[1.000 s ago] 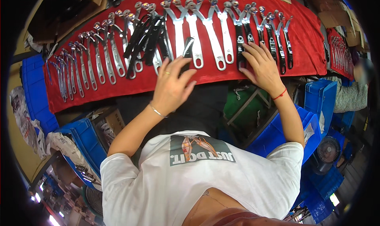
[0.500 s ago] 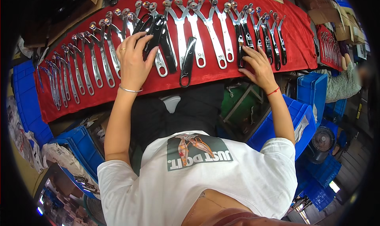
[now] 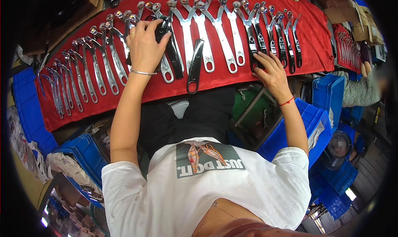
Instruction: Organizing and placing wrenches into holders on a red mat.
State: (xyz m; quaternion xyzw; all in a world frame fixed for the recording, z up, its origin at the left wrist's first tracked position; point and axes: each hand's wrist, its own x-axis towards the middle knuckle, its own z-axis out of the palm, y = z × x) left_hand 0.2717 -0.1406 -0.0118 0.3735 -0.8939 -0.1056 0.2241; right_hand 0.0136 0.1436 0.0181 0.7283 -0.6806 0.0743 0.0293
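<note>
Y-shaped metal tools point(image 3: 224, 44) with forked, round-tipped upper ends and a hole at the foot of each shank lie in a row on a red cloth point(image 3: 120, 106). My left hand point(image 3: 145, 48) is closed over a black handle sleeve point(image 3: 163, 32) left of the middle, its thumb and index finger on either side; the palm hides part of what lies under it. A black-handled forked tool point(image 3: 251, 40) lies at my right hand point(image 3: 271, 73), whose bent fingers and thumb close around its lower end. A loose black handle sleeve point(image 3: 195, 67) slants across the shanks between my hands.
More black-handled tools point(image 3: 290, 48) stretch to the right, and bare metal ones point(image 3: 89, 71) curve to the left. Blue crates point(image 3: 327, 94) stand beyond the table's front edge at both sides. A fan point(image 3: 338, 145) sits at lower right. Another person's sleeve point(image 3: 358, 89) shows at far right.
My left hand has moved slightly right and up, closing over the black sleeve. My right hand stays by the same handle, its fingers a little lower.
</note>
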